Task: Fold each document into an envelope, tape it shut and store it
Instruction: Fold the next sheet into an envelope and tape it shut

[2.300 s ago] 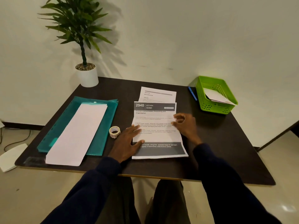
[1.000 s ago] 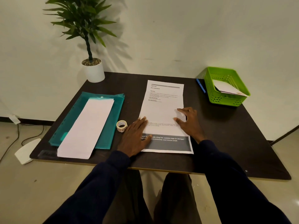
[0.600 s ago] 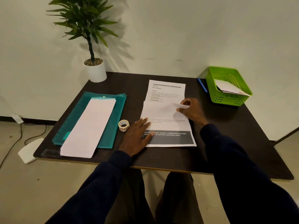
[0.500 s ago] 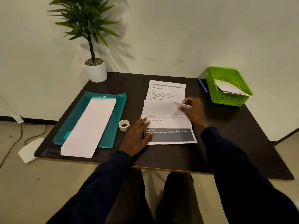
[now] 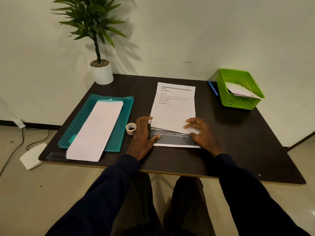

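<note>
My left hand (image 5: 142,133) lies flat and spread on the near left edge of the document (image 5: 173,114), thumb up by the sheet's side, fingertips on the dark printed band; it grips nothing, only presses. My right hand (image 5: 198,132) is likewise open, fingers splayed on the near right part of the same sheet, pinning the loose white edge that lies over the dark band. So both hands are released, resting on paper, with the sheet between and just ahead of them.

The document sits in the middle of the counter (image 5: 238,142), its long axis running straight away from me toward the far edge, the printed heading at the far end. The near end looks doubled over itself, though I cannot tell how many layers lie there. I judge the next fold turns on that axis: the crease should run across the sheet from hand to hand, and both are equally near, one at each side.

Just left of my left hand stands a small roll of tape (image 5: 131,128), nearly touching it, so the left hand is the one for taping. Further left lies a green folder (image 5: 127,106) with a long white sheet (image 5: 95,132) on it. At the far right corner is a green basket (image 5: 238,101) holding a paper already, with a blue pen (image 5: 213,88) just beside it; a potted plant (image 5: 100,65) stands at the far left corner.
</note>
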